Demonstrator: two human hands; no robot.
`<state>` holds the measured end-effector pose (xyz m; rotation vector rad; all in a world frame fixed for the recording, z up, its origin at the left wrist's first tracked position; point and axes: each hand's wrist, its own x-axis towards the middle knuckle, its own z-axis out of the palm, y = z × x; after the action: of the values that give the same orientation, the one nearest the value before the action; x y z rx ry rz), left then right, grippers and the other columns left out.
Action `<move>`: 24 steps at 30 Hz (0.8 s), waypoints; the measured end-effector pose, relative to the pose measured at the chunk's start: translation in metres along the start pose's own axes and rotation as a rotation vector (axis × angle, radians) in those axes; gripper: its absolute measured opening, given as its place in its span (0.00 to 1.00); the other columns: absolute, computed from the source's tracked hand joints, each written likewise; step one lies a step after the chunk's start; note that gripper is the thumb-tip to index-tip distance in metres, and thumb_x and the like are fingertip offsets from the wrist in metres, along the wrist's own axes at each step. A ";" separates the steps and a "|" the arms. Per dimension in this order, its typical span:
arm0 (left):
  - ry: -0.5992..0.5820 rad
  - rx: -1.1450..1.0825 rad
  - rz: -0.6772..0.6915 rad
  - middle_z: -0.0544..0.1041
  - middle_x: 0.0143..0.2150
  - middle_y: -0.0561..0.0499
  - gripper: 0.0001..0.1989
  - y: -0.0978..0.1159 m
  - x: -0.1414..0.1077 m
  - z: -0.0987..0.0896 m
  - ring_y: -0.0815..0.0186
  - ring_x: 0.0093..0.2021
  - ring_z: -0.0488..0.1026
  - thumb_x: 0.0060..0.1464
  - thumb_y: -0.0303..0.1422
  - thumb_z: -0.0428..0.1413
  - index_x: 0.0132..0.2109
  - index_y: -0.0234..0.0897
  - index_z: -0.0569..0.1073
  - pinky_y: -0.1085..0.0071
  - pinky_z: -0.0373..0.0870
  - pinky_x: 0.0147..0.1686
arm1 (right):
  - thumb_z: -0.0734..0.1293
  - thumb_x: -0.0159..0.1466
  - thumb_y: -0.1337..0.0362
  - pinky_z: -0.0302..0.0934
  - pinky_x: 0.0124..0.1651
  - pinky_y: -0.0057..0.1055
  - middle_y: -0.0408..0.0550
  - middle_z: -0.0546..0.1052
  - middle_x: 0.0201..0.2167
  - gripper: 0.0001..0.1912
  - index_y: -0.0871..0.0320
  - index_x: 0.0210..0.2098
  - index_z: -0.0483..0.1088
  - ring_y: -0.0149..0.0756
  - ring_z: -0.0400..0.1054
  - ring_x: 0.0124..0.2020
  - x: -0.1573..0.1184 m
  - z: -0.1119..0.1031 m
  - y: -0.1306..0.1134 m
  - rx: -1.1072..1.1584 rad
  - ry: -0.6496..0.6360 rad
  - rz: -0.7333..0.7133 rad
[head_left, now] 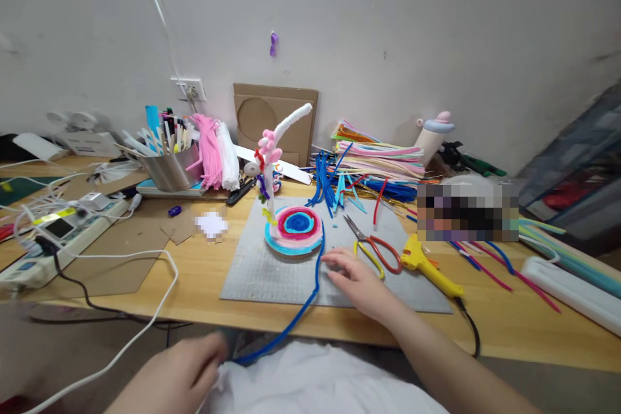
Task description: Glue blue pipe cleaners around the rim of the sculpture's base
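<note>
A round disc (310, 236) coiled in blue, red, pink and light-blue fuzzy rings lies on a grey cutting mat (272, 281). From its left side rises a white fuzzy stem (291, 118), bent at the top and carrying pink, red, purple and yellow pieces. A blue pipe cleaner (301, 312) runs from the disc's right edge down over the table edge. My right hand (356, 281) is open beside it, fingers stretched toward the disc. Low at the left, my blurred left hand (179, 369) has curled fingers near the pipe cleaner's lower end; any grip is unclear.
Scissors (371, 242) and a yellow glue gun (431, 265) lie right of the disc. Behind are bundled pipe cleaners (378, 158), a metal cup of sticks (172, 168) and cardboard (276, 119). A power strip (72, 252) with cables occupies the left.
</note>
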<state>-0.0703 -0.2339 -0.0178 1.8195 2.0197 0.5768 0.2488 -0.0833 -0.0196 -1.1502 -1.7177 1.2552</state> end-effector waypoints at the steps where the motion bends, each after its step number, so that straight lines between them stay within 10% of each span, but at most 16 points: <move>1: -0.046 -0.038 0.053 0.76 0.47 0.50 0.12 0.022 0.018 0.006 0.62 0.44 0.75 0.59 0.36 0.55 0.50 0.44 0.72 0.64 0.73 0.44 | 0.67 0.58 0.67 0.61 0.54 0.41 0.52 0.72 0.48 0.12 0.56 0.41 0.77 0.43 0.67 0.49 0.001 0.003 -0.001 -0.032 -0.018 -0.022; 8: -0.127 -0.234 0.238 0.75 0.44 0.48 0.25 0.137 0.112 0.073 0.64 0.38 0.75 0.54 0.27 0.51 0.59 0.38 0.63 0.69 0.73 0.40 | 0.62 0.61 0.73 0.58 0.60 0.41 0.53 0.74 0.52 0.19 0.55 0.48 0.76 0.42 0.67 0.53 0.002 0.008 -0.006 -0.185 -0.156 -0.126; 24: -0.206 -0.027 0.276 0.74 0.53 0.40 0.25 0.139 0.133 0.093 0.51 0.50 0.74 0.53 0.24 0.49 0.58 0.38 0.67 0.57 0.71 0.43 | 0.60 0.55 0.77 0.59 0.59 0.43 0.49 0.80 0.46 0.23 0.53 0.41 0.80 0.44 0.70 0.51 0.035 -0.023 -0.007 -0.166 -0.157 -0.012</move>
<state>0.0817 -0.0841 -0.0238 2.0653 1.6345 0.4659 0.2552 -0.0442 -0.0051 -1.1594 -1.9730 1.2422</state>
